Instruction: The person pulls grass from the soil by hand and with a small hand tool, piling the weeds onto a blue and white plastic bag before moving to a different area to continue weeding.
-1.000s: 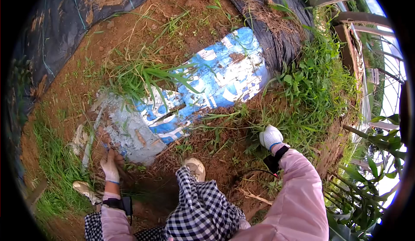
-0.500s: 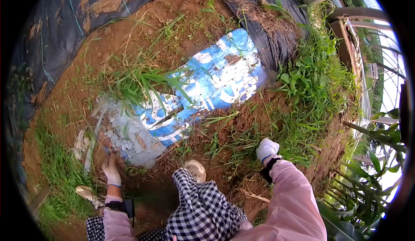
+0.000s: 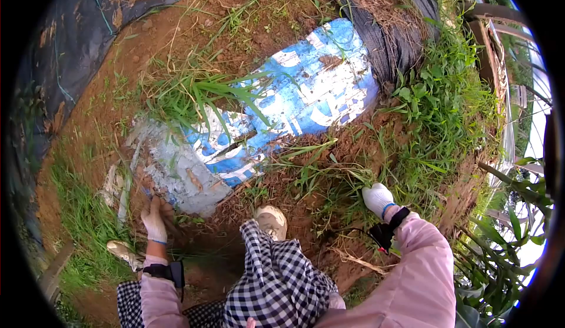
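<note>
My left hand (image 3: 154, 221), in a pale glove, is low at the left, its fingers bent together at the soil beside the lower left edge of a grey, mud-smeared sheet (image 3: 191, 182); what they hold is too small to tell. My right hand (image 3: 377, 199), in a white glove with a blue cuff, is closed around grass strands (image 3: 360, 181) right of centre. A torn blue and white printed sheet (image 3: 309, 95) lies on the soil ahead, joined to or overlapping the grey part. Long green grass (image 3: 203, 89) lies over its left portion.
Black ground cover (image 3: 76, 39) spans the upper left, with more (image 3: 394, 45) at the upper right. Weeds (image 3: 435, 101) grow along the right, near wooden framing (image 3: 488, 57) and leafy plants (image 3: 518, 198). A shoe (image 3: 272, 222) stands below the sheet.
The view has shifted slightly. My right hand has moved a little right and turned, with its fingers still closed at the grass. My left hand stays by the grey sheet's edge.
</note>
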### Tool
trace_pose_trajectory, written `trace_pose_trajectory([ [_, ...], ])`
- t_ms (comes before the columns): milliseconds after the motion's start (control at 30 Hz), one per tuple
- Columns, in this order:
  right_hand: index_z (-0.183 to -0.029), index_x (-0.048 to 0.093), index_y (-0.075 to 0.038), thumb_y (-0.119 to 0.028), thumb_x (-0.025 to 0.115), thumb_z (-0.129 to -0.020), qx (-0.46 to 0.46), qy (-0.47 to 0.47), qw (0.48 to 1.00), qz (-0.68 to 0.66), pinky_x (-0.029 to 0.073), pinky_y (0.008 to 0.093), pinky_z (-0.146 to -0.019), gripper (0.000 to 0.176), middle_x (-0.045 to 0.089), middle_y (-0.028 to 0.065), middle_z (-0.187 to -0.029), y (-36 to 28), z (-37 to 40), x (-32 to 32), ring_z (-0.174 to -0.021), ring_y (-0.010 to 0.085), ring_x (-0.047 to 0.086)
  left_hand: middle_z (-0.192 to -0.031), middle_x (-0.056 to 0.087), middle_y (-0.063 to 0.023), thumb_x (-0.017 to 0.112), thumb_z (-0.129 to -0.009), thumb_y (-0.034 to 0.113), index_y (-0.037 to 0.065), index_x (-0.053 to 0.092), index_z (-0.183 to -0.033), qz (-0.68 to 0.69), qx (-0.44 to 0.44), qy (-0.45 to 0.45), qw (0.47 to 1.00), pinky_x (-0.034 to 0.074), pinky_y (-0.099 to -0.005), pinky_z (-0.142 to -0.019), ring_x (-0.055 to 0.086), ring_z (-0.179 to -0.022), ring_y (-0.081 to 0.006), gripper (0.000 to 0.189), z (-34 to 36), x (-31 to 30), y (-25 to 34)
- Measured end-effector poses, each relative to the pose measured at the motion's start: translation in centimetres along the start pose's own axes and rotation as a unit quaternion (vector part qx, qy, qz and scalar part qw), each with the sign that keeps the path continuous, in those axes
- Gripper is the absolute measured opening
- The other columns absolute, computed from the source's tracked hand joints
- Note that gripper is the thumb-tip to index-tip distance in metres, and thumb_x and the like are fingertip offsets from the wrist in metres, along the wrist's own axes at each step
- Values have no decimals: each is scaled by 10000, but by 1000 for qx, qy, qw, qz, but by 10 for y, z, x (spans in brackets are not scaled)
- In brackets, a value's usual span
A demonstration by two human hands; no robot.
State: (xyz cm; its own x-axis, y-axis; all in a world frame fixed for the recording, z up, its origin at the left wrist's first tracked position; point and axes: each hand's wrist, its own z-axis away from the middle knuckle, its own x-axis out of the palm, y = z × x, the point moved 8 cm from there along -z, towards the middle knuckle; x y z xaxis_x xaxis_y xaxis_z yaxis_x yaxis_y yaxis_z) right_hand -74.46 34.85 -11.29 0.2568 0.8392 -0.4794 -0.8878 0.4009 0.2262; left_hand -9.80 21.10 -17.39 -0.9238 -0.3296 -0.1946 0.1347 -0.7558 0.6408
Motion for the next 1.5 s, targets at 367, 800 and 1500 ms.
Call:
trace_pose_trajectory([
  [367, -1047, 639, 53, -514, 650, -794, 214, 22, 972, -97, 533, 402, -797, 621, 694, 227, -932, 6, 21, -63, -920, 352, 680, -639, 479, 22, 623, -945, 249, 103, 500, -775, 46, -9, -74, 996, 338, -236, -417, 425, -494, -82, 255, -15, -8, -15],
  [800, -858, 638, -3, -314, 553, -874, 150, 134, 938, -281, 511, 435, -628, 323, 663, 185, -722, -54, 51, -66, -678, 367, 651, -591, 433, 24, 605, -948, 222, 105, 480, -748, 53, -17, -65, 996, 302, -235, -399, 382, -458, -89, 263, -4, -2, -11],
  [1500, -1185, 564, -50, -364, 605, -837, -245, -68, 940, 228, 416, 340, -1011, 470, 668, 149, -1066, -188, 32, 23, -1026, 265, 646, -546, 439, 7, 596, -947, 314, 133, 459, -689, 40, -30, -112, 992, 261, -256, -394, 370, -421, -101, 345, -10, 2, -10],
])
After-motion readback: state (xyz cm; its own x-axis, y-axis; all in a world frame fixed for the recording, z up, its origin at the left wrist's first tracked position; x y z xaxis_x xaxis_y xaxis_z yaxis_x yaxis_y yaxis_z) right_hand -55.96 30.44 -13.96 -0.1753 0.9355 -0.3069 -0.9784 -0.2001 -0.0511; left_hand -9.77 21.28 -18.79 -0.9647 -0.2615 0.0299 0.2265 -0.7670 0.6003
